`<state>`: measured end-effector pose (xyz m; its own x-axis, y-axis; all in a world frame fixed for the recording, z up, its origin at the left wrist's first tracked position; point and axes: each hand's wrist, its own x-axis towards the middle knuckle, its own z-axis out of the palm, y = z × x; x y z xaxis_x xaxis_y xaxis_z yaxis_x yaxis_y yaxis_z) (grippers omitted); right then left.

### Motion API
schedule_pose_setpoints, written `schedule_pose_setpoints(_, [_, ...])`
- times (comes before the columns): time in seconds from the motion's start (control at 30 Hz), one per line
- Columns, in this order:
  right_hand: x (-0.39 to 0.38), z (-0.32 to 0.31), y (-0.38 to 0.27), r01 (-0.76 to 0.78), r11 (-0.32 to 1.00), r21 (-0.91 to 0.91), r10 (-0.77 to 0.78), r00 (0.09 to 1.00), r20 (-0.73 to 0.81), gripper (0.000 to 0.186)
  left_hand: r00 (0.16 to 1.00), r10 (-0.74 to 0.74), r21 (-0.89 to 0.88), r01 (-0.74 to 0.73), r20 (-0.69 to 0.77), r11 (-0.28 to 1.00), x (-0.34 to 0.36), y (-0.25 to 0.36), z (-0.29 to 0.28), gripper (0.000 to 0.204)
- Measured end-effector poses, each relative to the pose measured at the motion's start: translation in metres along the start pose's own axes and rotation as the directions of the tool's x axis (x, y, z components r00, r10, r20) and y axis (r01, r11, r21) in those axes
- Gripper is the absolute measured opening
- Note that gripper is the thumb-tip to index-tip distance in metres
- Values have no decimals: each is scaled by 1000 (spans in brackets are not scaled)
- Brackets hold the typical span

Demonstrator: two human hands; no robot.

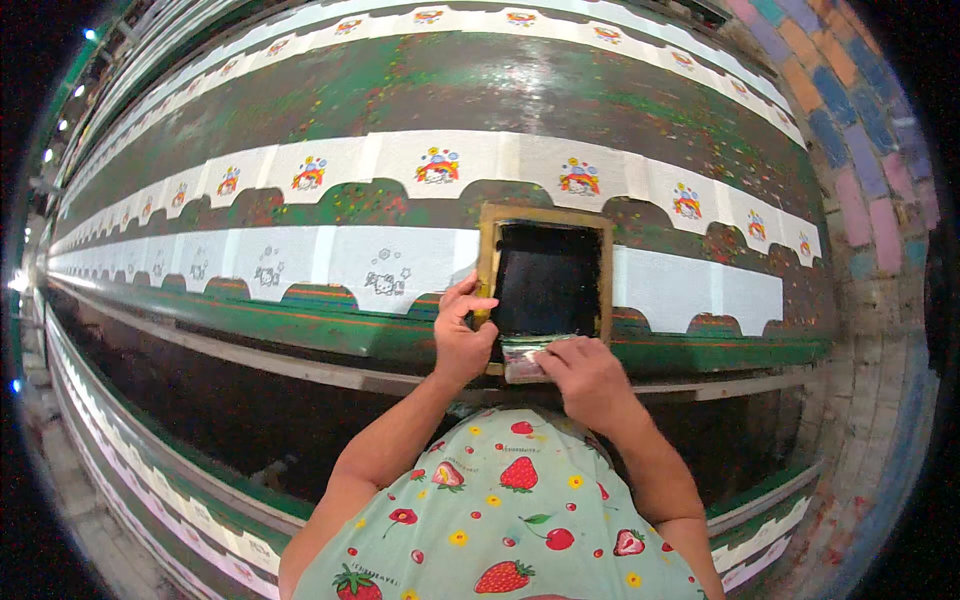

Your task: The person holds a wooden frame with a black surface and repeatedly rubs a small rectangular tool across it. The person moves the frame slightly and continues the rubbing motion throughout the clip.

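A screen-printing frame (pixel 607 262) with a yellowish rim and dark, inked mesh lies across the near row of white cut pieces. My left hand (pixel 463 340) grips its left side, thumb and forefinger by the inner edge of the mesh. At the frame's near end, my right hand (pixel 592 382) holds a squeegee (pixel 521 362) with a shiny, flat body, its edge at the bottom of the mesh. Left of the frame, white pieces (pixel 345 250) carry black outline drawings; to its right, white pieces (pixel 665 285) look unprinted. The part under the frame is hidden.
Beyond runs another row of white pieces (pixel 520 160) with coloured cartoon prints on the long, paint-spotted green table (pixel 290 95). Further rows lie at the back. A pale rail (pixel 330 374) edges the table near me. At right is a paint-stained brick floor (pixel 855 215).
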<state>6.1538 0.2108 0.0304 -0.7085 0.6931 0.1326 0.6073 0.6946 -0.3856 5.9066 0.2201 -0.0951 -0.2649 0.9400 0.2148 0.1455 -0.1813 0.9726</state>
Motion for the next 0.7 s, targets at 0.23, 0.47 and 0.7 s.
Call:
schedule_pose_setpoints(0.23, [53,-31,52,-55,996,66,49,995,93,38,1000,-13,49,15,-27,999,-2,-2,0,34])
schedule_pose_setpoints(0.47, [109,-26,99,-137,990,17,138,989,-52,45,999,-34,85,32,16,996,0,12,-3,39])
schedule_pose_setpoints(0.7, [95,-11,84,-222,975,-11,222,975,-8,53,999,-27,99,25,24,995,2,16,1,37])
